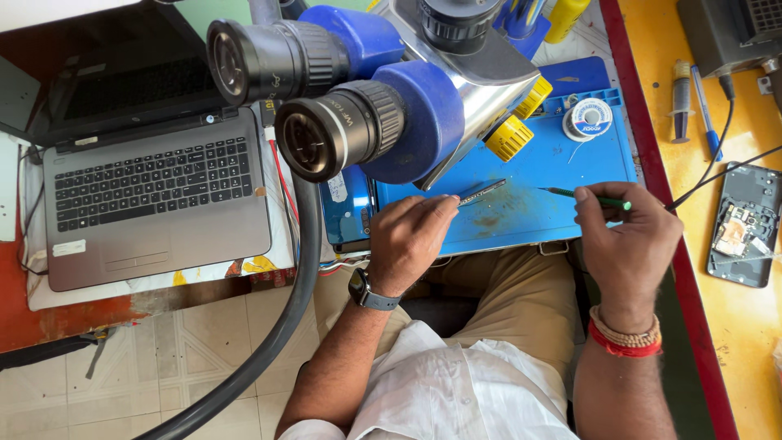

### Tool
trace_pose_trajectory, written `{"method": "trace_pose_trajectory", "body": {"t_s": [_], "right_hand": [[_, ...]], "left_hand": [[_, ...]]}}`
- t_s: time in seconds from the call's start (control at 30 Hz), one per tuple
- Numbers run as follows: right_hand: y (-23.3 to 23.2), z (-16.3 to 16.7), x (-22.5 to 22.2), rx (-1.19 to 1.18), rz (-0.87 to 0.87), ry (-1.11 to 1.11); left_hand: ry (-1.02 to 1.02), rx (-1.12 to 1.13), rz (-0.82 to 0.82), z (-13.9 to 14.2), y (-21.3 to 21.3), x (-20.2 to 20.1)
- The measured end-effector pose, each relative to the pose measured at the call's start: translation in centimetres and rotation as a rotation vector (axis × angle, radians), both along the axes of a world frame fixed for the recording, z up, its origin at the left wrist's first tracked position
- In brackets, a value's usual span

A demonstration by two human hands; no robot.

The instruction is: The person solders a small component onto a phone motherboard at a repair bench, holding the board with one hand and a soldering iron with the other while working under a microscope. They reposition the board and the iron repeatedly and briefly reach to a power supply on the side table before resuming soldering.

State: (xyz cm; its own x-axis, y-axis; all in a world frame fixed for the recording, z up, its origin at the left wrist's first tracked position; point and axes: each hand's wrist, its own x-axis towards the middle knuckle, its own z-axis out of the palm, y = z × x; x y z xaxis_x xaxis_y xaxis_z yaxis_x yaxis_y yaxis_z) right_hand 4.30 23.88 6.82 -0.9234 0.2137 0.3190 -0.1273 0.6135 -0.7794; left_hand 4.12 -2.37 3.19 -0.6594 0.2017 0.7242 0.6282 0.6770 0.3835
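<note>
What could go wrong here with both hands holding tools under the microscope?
The green-handled tool in the right hand has a fine tip that might slip and scratch the blue mat. The tweezers in the left hand sit close under the microscope, so lifting could knock it. The solder spool and its loose wire end lie near enough to snag.

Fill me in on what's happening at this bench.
A person sits at a blue work mat under a stereo microscope. The left hand holds metal tweezers over the mat; the right hand holds a green-handled tool, tip pointed toward the tweezers. An open laptop sits left, an opened phone right, a solder spool on the mat.
</note>
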Motion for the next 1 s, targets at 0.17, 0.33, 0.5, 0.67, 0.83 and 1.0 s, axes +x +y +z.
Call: {"method": "trace_pose_trajectory", "body": {"t_s": [0.17,0.33,0.5,0.67,0.83,1.0], "right_hand": [[-0.5,-1.4,-1.0,0.152,0.063,0.062],[-0.3,-3.3,0.0,-0.112,0.079,0.132],[-0.7,-4.9,1.3,-0.295,0.213,0.158],[-1.9,-5.5,1.6,-0.129,0.323,0.241],[-2.8,-5.4,1.3,-0.001,0.330,0.277],[-3.4,-5.6,1.1,0.052,0.347,0.305]], "left_hand": [[0.029,-0.056,-0.026,0.3,0.0,-0.2],[0.019,-0.021,-0.028,0.4,0.2,-0.3],[0.004,0.023,-0.025,0.4,0.4,-0.5],[-0.010,0.021,-0.009,0.0,0.3,-0.6],[-0.007,0.035,-0.018,-0.6,0.1,-1.0],[-0.044,-0.003,0.030,-1.8,-0.2,-1.0]]}}
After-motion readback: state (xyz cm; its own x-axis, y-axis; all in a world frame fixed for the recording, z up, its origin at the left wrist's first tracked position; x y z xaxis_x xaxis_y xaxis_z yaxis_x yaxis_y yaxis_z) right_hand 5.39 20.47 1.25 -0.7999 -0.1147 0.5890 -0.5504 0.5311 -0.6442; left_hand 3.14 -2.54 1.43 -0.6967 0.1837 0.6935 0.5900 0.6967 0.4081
